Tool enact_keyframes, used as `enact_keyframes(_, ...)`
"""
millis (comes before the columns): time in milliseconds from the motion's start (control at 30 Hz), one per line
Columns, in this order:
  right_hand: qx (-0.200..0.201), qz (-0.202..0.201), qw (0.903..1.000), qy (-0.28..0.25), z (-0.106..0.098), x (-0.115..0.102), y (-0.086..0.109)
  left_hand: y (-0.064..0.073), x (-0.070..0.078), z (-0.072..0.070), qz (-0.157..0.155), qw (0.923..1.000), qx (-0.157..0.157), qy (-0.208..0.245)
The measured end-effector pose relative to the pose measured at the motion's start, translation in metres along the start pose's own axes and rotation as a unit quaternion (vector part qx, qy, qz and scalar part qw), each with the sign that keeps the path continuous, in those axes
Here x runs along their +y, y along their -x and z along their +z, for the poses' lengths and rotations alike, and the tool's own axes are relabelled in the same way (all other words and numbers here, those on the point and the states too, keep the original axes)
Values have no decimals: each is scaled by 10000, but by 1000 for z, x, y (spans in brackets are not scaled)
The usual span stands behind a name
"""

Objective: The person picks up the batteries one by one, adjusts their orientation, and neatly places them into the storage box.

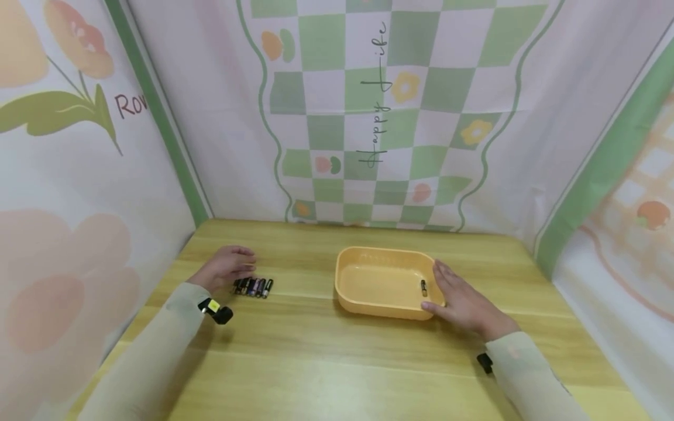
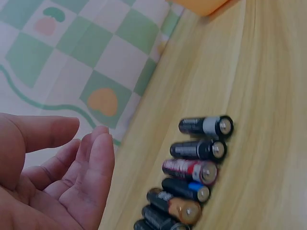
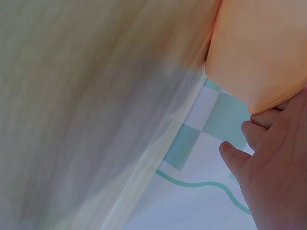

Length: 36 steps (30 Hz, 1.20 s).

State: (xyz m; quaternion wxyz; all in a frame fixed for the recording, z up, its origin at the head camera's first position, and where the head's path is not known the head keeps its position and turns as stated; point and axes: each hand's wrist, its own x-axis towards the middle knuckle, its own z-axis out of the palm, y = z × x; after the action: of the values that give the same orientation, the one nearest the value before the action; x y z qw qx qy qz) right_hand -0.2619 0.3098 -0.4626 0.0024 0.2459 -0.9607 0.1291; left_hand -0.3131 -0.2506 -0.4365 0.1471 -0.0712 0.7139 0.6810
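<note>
Several AA-type batteries [image 1: 256, 287] lie side by side in a row on the left part of the table. Just behind the row hovers my left hand [image 1: 225, 268], holding nothing; the left wrist view shows its thumb apart from the fingers. Black, red, blue-banded and copper-topped batteries [image 2: 192, 171] show there. To the right stands a shallow yellow plastic basin [image 1: 381, 310], with one battery [image 1: 423, 288] near the right end of its floor. Against that end rests my right hand [image 1: 466, 301], fingers extended along the rim and thumb at the front corner.
The wooden table [image 1: 295, 362] ends at the back against a hanging checked cloth [image 1: 326, 134]. Printed curtains enclose the left [image 1: 79, 193] and right sides [image 1: 595, 193]. A black wrist camera [image 1: 216, 310] is strapped on the left sleeve.
</note>
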Motion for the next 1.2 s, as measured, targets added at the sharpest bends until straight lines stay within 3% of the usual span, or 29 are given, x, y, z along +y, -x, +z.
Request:
enact_keyframes(300,42,97,9999,-124,0,-2,5,7,-10,-19,82,9981,40,-605)
enact_keyframes(667,27,71,10000,-12,4,0,2,9,-18,-47,-57,9989,175,-420)
enact_keyframes(1000,-16,82,9999,-102,0,-2,0,10,-19,-48,-201,9956,181,-900)
enact_keyframes(1200,-36,92,9999,-78,2,0,0,11,-24,-45,-170,9889,162,-1466)
